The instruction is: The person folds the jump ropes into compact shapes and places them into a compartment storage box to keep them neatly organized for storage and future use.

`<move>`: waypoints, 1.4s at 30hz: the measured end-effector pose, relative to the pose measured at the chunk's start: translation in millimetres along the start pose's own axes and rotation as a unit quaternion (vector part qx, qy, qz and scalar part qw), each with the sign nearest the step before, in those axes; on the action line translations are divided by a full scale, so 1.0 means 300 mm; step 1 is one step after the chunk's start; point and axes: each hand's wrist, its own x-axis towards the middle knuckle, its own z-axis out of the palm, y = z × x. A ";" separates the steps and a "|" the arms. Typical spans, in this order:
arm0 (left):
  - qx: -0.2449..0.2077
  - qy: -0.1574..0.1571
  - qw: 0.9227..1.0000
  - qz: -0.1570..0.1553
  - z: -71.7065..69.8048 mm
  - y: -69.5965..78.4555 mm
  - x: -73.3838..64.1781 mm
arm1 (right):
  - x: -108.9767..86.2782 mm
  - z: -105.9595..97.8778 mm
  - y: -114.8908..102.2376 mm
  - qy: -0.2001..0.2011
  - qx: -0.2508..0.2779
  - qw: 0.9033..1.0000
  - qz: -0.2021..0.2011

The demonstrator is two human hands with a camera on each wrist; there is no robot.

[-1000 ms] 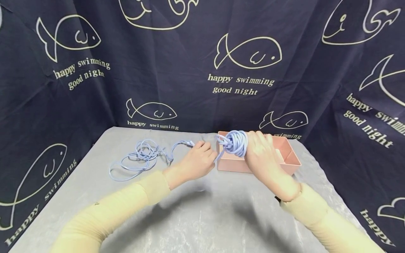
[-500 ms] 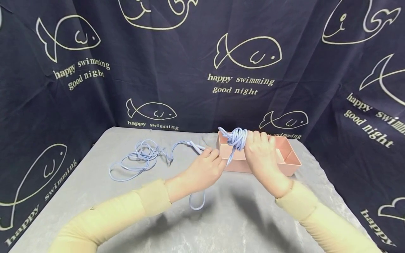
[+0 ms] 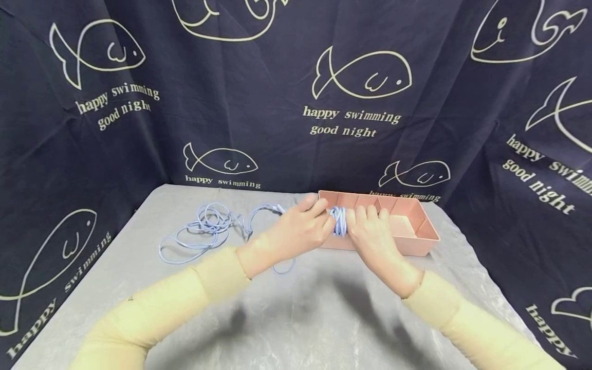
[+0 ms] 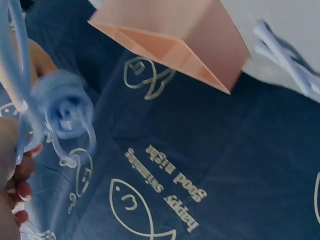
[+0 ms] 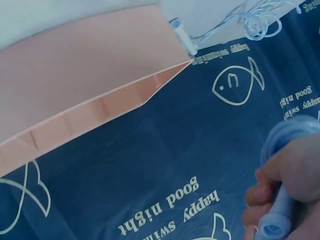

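Observation:
A light blue jump rope is wound into a bundle between my hands, in front of the pink box. My right hand grips it; in the right wrist view a handle sticks out of that fist, its hollow end showing. My left hand holds the cord close to the wound coils, its curled fingers showing in the left wrist view. A loop of cord hangs below the left wrist. The coils are blurred in the left wrist view.
A pink box with inner ribs stands at the table's back right, behind my hands. Another light blue jump rope lies loosely tangled at the left, its handles near the box. A dark blue fish-print curtain surrounds the grey table.
My left hand has moved up and right, to the wound rope. The right hand has come slightly left and down with the bundle. The hanging loop has risen since half a second ago.

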 end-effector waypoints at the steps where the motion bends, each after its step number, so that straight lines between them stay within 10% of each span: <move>1: 0.004 0.004 1.000 0.008 0.005 -0.010 0.003 | -0.003 -0.002 -0.004 -0.005 -0.001 1.000 -0.014; 13: -0.012 -0.048 0.998 0.048 0.074 -0.075 -0.002 | -0.007 -0.053 -0.076 -0.002 0.093 0.976 -0.197; 23: -0.129 -0.062 0.989 -0.046 0.135 -0.086 -0.077 | 0.010 -0.101 -0.056 -0.014 0.194 0.958 -0.210; 32: -0.217 -0.061 0.966 -0.125 0.178 -0.025 -0.124 | 0.027 -0.112 -0.019 0.028 0.356 0.930 -0.087; 42: -0.183 -0.156 0.957 -0.163 0.134 0.065 -0.122 | 0.046 -0.109 0.009 -0.022 0.341 0.934 0.107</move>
